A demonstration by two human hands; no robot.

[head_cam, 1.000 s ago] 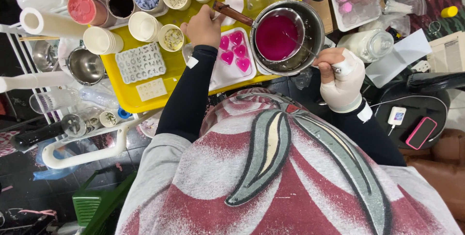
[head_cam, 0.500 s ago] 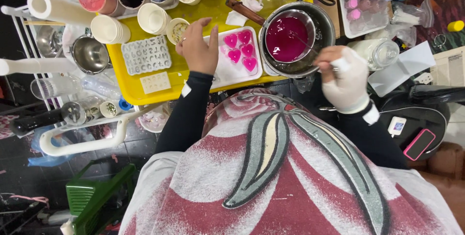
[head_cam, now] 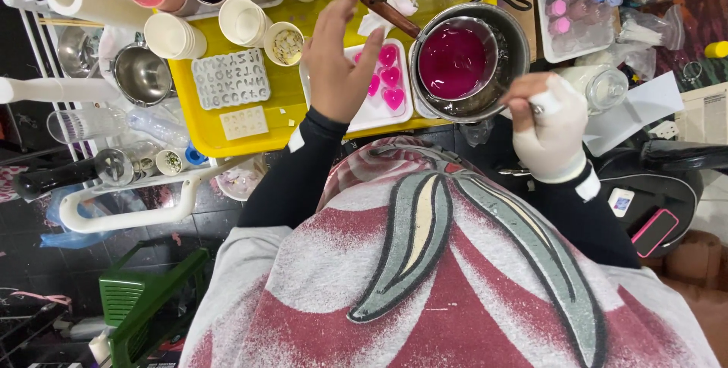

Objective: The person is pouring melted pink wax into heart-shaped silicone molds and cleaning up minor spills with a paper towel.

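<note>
Head view: left hand (head_cam: 339, 64) open, fingers spread, hovering over white heart mould (head_cam: 364, 114) on yellow tray (head_cam: 227, 144); it hides the mould's left part. Right hand (head_cam: 547, 121), wrapped white, pinches a thin stirrer; its tip is hard to make out over magenta liquid in small pan (head_cam: 453, 61). Cups crowd the tray's far edge; near edge bare.

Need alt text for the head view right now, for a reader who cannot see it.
A person's open left hand hovers over a white tray of pink heart-shaped moulds on a yellow tray. The bandaged right hand pinches a thin stick beside a steel pan of magenta liquid nested in a larger steel pot.
</note>
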